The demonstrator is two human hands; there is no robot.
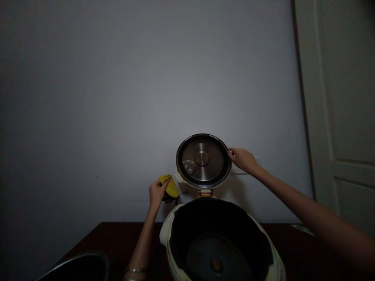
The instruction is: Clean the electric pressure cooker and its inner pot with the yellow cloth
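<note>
A white rice cooker (168,234) stands open on a dark table, its dark inner well empty with a round heating plate at the bottom. Its hinged lid (203,160) is raised upright and shows a shiny metal inner plate. My right hand (242,160) grips the lid's right edge, fingers closed on the rim. My left hand (157,194) is raised to the left of the lid and holds a bunched yellow cloth (170,187).
A dark round pot (76,267) sits at the lower left on the dark wooden table (117,238). A plain grey wall is behind. A white panelled door (340,117) fills the right side.
</note>
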